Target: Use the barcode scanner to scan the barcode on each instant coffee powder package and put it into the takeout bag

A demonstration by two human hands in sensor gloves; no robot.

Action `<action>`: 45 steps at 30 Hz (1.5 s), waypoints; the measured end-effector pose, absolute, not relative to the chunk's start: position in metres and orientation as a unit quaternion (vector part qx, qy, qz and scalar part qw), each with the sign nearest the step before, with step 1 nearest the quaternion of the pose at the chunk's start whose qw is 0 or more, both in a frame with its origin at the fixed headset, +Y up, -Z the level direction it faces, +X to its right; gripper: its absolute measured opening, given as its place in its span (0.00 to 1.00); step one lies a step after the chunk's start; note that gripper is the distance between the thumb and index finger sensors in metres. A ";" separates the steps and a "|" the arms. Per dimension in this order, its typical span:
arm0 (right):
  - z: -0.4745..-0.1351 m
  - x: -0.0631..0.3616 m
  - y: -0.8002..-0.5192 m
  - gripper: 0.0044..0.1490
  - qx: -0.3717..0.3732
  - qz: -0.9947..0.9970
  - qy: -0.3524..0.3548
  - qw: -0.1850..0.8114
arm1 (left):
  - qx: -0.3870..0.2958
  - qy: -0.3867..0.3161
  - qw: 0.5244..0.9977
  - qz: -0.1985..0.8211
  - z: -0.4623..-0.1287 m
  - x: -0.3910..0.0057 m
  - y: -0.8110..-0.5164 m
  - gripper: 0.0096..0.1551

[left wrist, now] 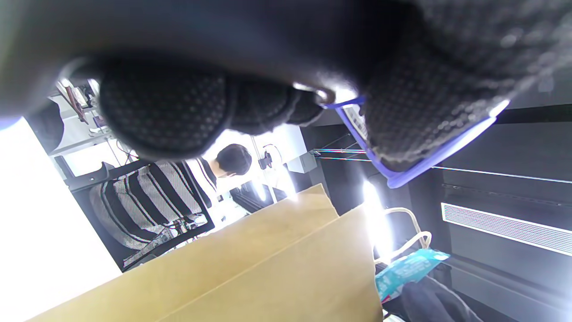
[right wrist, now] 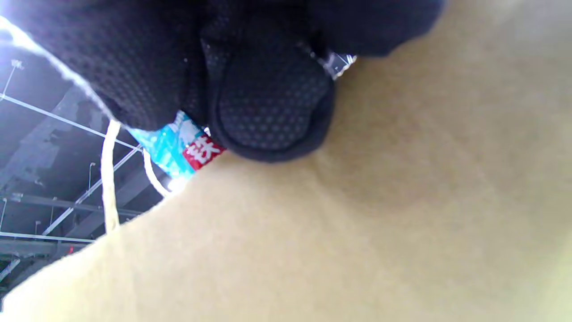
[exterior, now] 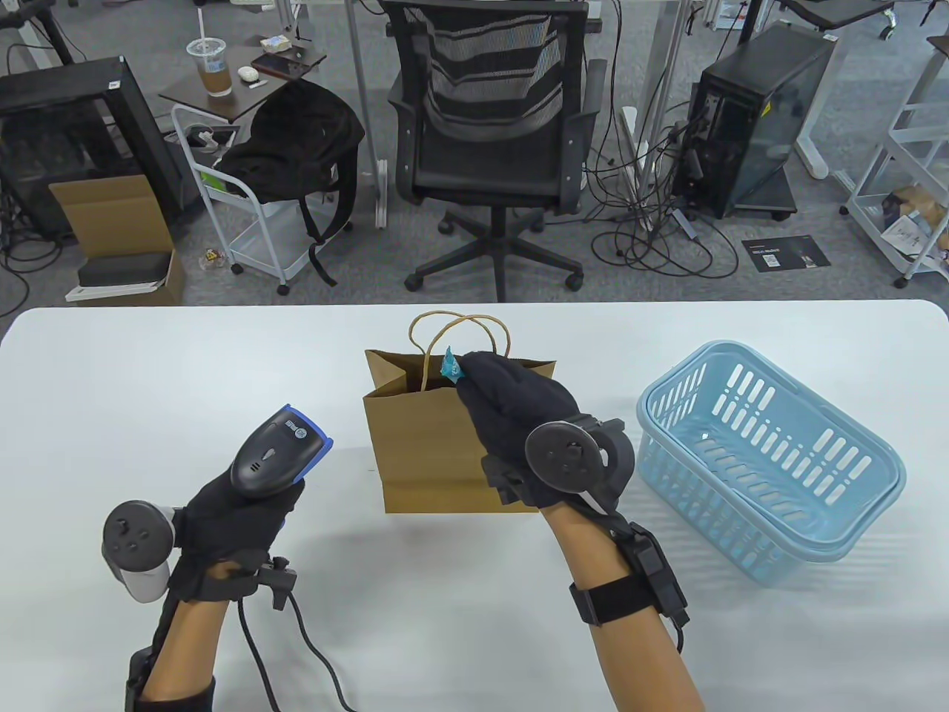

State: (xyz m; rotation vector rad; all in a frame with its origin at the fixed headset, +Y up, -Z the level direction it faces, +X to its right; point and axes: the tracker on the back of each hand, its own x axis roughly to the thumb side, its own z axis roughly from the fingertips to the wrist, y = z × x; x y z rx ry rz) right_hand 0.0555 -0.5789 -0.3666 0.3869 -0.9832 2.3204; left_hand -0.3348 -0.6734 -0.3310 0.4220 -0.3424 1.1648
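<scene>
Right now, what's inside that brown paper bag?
The paper bag stands open, but its inside is dark and hidden by its walls. Only a blue coffee packet shows at the mouth, pinched by the right hand, not dropped yet.

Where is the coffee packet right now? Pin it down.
In the table view the coffee packet sits mid-table, pinched in the right hand just above the open top of the paper bag, beside its handles and left of the blue basket.

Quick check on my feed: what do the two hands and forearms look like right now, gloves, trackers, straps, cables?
Both the left hand and right hand wear black textured gloves. Each carries a round dark-grey tracker; the left one has a light-grey handle. Forearms are bare, with black straps: a wrist band on the right, a cable trailing from the left wrist.
</scene>
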 end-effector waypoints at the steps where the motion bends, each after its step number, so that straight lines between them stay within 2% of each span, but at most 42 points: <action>1: -0.366 0.055 -0.579 0.24 0.146 0.874 -0.367 0.282 | 0.199 -0.161 0.800 0.542 -0.331 -0.334 -0.673 0.30; 7: -0.365 0.049 -0.580 0.24 0.148 0.894 -0.365 0.212 | 0.203 -0.169 0.802 0.535 -0.328 -0.332 -0.669 0.30; 14: -0.357 0.053 -0.574 0.28 0.154 0.882 -0.375 0.241 | 0.200 -0.168 0.806 0.531 -0.329 -0.331 -0.670 0.30; 22: -0.319 0.056 -0.574 0.30 0.201 0.860 -0.399 0.246 | 0.195 -0.159 0.816 0.521 -0.329 -0.330 -0.671 0.30; 30: -0.287 0.079 -0.621 0.52 0.228 0.876 -0.391 0.168 | 0.194 -0.153 0.830 0.500 -0.329 -0.326 -0.671 0.33; 34: -0.283 0.096 -0.643 0.56 0.217 0.897 -0.360 0.139 | 0.200 -0.137 0.836 0.492 -0.328 -0.327 -0.672 0.33; 36: -0.282 0.103 -0.652 0.58 0.187 0.916 -0.337 0.113 | 0.199 -0.128 0.840 0.488 -0.328 -0.327 -0.672 0.33; 38: -0.284 0.105 -0.657 0.62 0.161 0.940 -0.286 0.095 | 0.184 -0.113 0.851 0.479 -0.330 -0.326 -0.673 0.34; 39: -0.283 0.105 -0.662 0.63 0.146 0.957 -0.236 0.089 | 0.172 -0.106 0.860 0.468 -0.331 -0.325 -0.674 0.35; 45: -0.286 0.105 -0.681 0.64 0.122 0.984 -0.105 0.075 | 0.135 -0.040 0.891 0.432 -0.336 -0.328 -0.685 0.38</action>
